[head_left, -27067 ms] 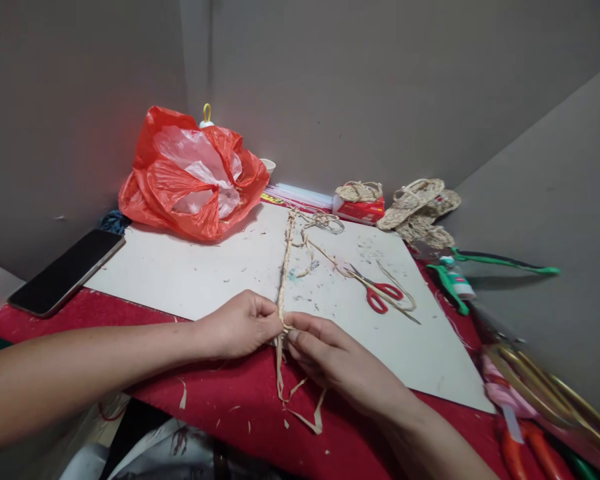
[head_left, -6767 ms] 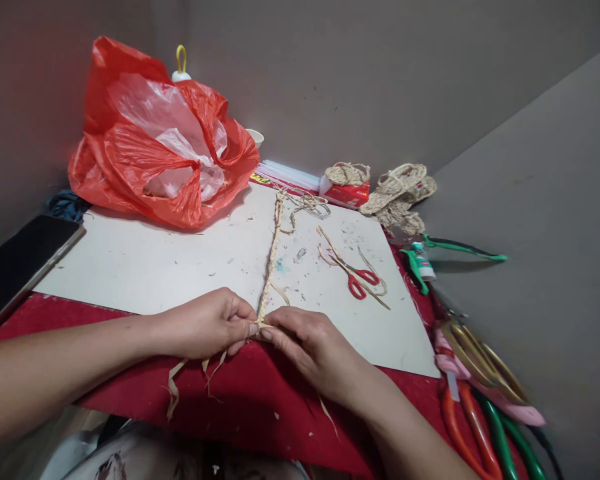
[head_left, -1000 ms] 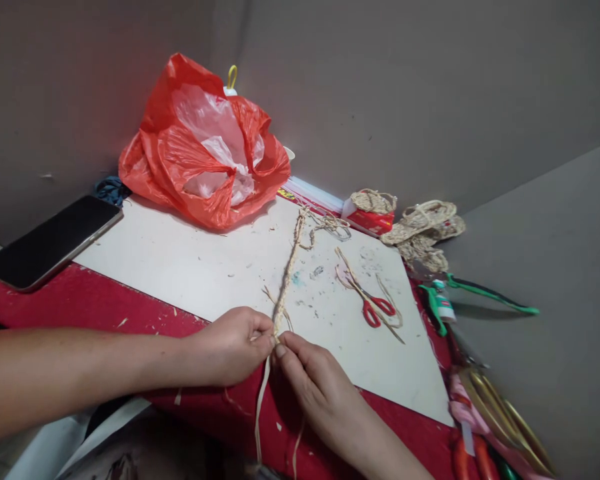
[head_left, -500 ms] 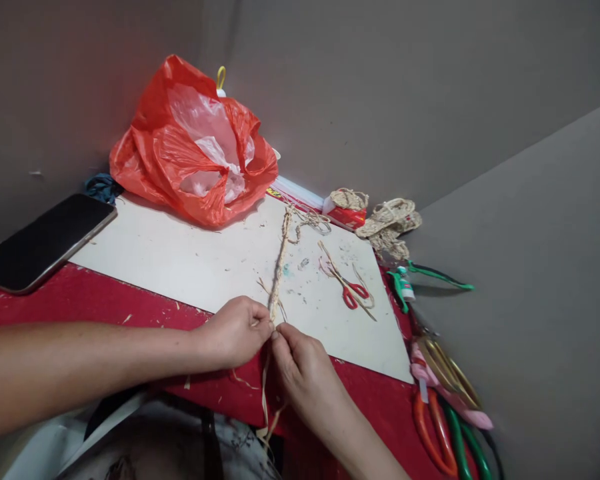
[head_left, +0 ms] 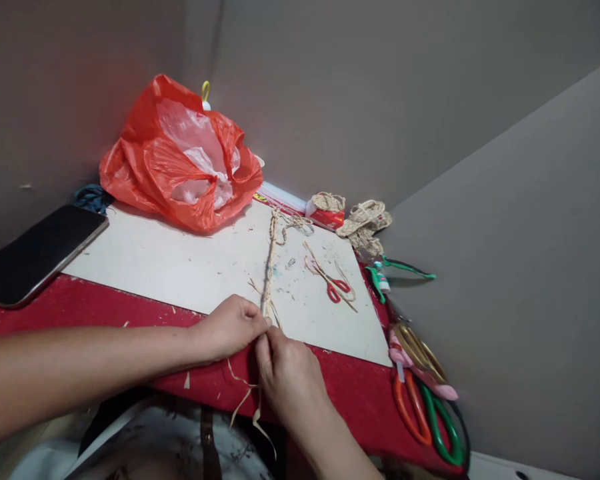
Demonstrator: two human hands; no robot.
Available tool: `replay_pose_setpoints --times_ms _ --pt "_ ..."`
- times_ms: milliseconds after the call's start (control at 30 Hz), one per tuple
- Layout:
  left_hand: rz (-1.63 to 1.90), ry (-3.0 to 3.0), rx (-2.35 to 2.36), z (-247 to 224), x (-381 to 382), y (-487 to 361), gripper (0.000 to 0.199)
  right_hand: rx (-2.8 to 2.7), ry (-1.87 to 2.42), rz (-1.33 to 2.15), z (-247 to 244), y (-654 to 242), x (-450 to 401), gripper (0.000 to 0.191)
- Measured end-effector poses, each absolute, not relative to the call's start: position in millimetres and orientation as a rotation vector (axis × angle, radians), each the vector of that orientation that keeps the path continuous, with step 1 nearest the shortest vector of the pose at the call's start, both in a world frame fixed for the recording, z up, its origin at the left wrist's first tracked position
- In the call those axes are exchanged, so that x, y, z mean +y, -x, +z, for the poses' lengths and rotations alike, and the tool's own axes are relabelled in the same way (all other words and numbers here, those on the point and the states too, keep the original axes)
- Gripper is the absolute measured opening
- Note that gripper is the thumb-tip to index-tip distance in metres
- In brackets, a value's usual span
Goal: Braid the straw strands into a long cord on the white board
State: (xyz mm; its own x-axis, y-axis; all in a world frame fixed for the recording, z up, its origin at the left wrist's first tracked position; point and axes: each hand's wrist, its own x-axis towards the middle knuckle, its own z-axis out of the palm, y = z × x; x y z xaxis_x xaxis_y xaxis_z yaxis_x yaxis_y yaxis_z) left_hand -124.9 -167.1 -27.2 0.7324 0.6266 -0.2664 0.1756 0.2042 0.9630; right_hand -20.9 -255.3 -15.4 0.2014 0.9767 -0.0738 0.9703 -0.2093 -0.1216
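Observation:
A braided straw cord (head_left: 270, 260) runs from the back of the white board (head_left: 165, 260) to its front edge, where both hands meet. My left hand (head_left: 233, 328) pinches the cord's near end from the left. Close against it on the right, my right hand (head_left: 287, 367) has its fingers closed around the strands at the same spot. Loose straw strands (head_left: 257, 417) hang below the hands past the table edge. Red-handled scissors (head_left: 337, 289) lie on the board to the right, with straw pieces across them.
A red plastic bag (head_left: 180, 160) stands at the back left, a black phone (head_left: 40, 250) at the left. Braided bundles (head_left: 365, 223) lie at the back right. Orange-handled (head_left: 411, 407) and green-handled (head_left: 443, 423) tools line the red table's (head_left: 350, 393) right edge, near the grey wall.
The view has shifted, so the table items appear further left. My right hand has turned and its fingers are drawn in more. The loose strands hang differently, spread to both sides.

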Motion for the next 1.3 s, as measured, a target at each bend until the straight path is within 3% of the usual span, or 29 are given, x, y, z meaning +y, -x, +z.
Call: replay_pose_setpoints --times_ms 333,533,667,800,933,1200,1300 --pt "0.341 -1.142 0.787 -24.0 -169.3 124.4 0.019 -2.234 2.341 0.015 -15.3 31.3 -261.9 0.024" --pt "0.368 -1.222 0.724 -21.5 -166.7 129.3 0.026 -1.847 2.017 0.455 11.0 12.2 -275.8 0.029" --pt "0.361 -1.251 0.682 -16.7 -164.7 132.5 0.031 -1.388 1.943 0.431 18.8 -7.5 -266.6 0.030" --pt "0.410 -1.223 0.569 -19.5 -163.2 131.8 0.036 -1.251 1.649 1.090 8.1 -7.4 -245.8 0.041" --pt "0.369 -1.285 0.472 -24.6 -159.1 133.2 0.031 -1.150 1.376 1.568 1.0 -8.4 -233.3 0.028" --pt "0.371 -1.692 0.615 -22.1 -155.5 134.7 0.025 -1.143 1.539 1.544 -5.8 -11.3 -228.2 0.009" --pt "0.336 -1.694 0.569 -19.3 -155.9 136.5 0.025 -1.277 1.630 1.420 -8.9 -8.7 -228.7 0.017"
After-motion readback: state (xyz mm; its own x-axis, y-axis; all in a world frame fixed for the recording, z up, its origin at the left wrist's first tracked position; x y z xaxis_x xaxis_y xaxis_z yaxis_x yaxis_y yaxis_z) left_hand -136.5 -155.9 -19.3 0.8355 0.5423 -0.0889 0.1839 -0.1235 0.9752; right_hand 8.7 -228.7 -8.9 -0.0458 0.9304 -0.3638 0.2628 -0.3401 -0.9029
